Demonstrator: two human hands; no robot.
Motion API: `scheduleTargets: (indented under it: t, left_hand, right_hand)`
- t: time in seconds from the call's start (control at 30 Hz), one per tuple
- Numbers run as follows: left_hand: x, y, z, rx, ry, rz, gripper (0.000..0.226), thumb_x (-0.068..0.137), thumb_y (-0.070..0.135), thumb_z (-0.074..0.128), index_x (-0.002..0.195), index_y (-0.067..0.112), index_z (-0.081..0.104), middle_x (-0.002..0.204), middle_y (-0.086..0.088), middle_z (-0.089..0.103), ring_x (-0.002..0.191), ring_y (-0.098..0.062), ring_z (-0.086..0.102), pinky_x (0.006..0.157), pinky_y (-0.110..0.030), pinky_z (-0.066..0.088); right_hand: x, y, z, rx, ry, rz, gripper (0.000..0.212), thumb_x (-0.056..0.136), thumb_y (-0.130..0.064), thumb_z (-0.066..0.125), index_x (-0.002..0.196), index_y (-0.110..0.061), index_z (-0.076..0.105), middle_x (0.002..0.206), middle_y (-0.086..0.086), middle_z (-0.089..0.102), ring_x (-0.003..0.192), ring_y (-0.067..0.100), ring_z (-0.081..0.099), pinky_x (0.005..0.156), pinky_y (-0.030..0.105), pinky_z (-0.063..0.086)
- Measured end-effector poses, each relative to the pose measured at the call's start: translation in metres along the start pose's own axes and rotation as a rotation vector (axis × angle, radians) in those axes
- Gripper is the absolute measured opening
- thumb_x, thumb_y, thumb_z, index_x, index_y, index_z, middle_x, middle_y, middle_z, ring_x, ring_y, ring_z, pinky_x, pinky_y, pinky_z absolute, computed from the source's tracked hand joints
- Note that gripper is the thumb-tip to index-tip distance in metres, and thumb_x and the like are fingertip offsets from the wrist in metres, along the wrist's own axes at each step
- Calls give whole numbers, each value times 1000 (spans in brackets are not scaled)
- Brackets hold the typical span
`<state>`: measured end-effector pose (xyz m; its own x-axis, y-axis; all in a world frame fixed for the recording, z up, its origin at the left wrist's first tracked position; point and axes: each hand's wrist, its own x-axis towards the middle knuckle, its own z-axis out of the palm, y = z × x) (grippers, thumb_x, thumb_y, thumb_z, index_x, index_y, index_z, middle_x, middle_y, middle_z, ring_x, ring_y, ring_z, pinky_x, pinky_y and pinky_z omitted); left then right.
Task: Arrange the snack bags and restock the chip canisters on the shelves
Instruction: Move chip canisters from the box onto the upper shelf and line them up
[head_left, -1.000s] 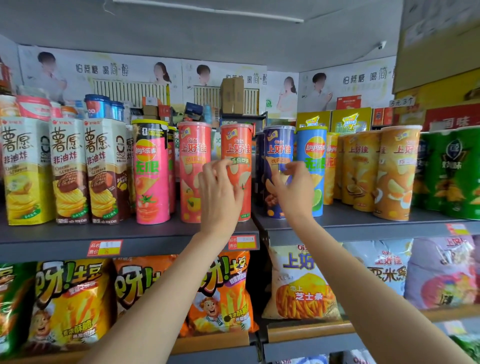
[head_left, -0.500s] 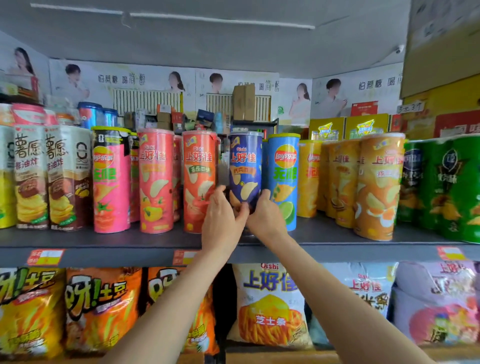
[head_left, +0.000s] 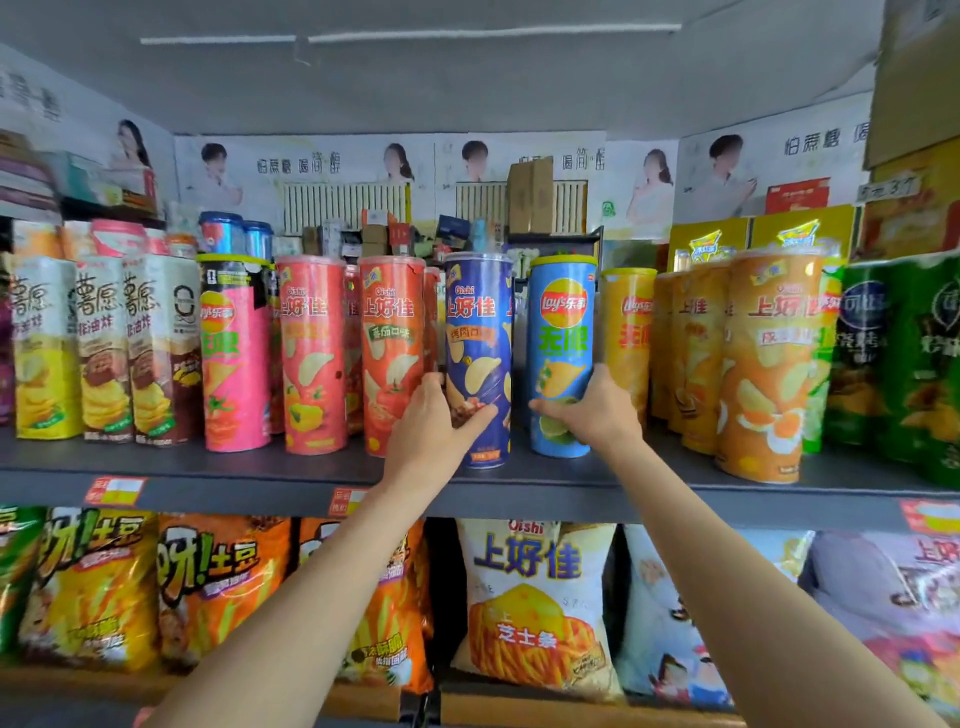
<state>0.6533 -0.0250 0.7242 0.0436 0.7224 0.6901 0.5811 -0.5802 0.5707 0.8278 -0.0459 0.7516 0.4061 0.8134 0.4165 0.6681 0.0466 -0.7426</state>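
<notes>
Left hand (head_left: 434, 421) apparently grips glossy cylindrical dark-blue canister (head_left: 479, 332).

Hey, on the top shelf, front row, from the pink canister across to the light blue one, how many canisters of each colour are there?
Pink canister: 1
Red canisters: 2
Dark blue canister, gripped by the left hand: 1
Light blue canister, gripped by the right hand: 1
Total: 5
</notes>
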Motion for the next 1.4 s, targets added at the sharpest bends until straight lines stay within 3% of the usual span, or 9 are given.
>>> scheduleTargets:
  t: [0.33,0.4,0.5,0.63,0.73,0.83,1.03,1.23,1.4]
  left_hand:
    - [0,-1,7,-143,14,-58,63,73,42,75,119,14,42,119,-2,57,106,-20,59,86,-39,51]
    - [-1,1,7,-98,-4,-40,64,71,43,76,117,14,41,118,-1,59,105,-21,60,85,-37,50]
    - [-4,-2,-1,-46,18,33,63,70,44,76,112,16,40,116,0,59,103,-20,60,83,-37,51]
    - [-12,-12,-18,-53,80,98,69,68,44,77,120,18,39,118,2,58,103,-16,59,80,-30,49]
    - [-17,-18,-23,-81,88,89,70,69,44,76,122,21,37,118,3,57,103,-17,60,80,-33,51]
    - [-16,-19,-20,-65,97,70,67,69,46,75,119,20,38,117,1,56,102,-19,60,79,-36,52]
    - [-12,-23,-15,-15,61,59,71,74,49,70,128,16,38,125,-1,55,111,-22,56,86,-39,49]
    - [-11,-26,-15,-2,40,80,74,76,50,67,132,13,36,129,-2,52,116,-21,52,90,-36,46]
    - [-11,-25,-15,11,29,85,75,78,50,65,135,13,34,131,-2,50,117,-21,52,88,-35,46]
  right_hand:
    - [-5,7,-13,-78,99,76,73,73,-46,75,123,-9,38,124,14,51,106,35,57,79,40,47]
    - [-15,3,-9,-67,291,-10,70,77,-43,71,127,-9,37,127,14,41,103,38,56,71,38,42]
    - [-32,-9,3,-17,513,-288,42,88,-34,60,118,-6,48,122,13,42,95,34,56,65,34,40]
    - [-21,-26,28,48,368,-368,23,95,-24,50,102,-4,59,109,13,55,94,29,56,69,32,36]
    - [2,-36,49,65,167,-257,31,92,-29,54,101,-1,61,107,17,62,102,33,57,79,34,42]
    - [19,-44,66,-15,25,-146,47,89,-34,58,117,2,47,125,20,50,113,38,51,87,40,42]
    - [40,-51,82,-20,-61,10,44,98,-26,40,129,4,35,135,25,44,125,39,44,98,42,37]
    - [43,-45,87,-69,-17,0,44,93,-30,50,122,4,46,126,25,53,115,41,53,88,41,44]
    - [30,-44,78,-92,-2,-28,49,91,-35,54,123,0,42,127,22,53,116,40,52,88,41,44]
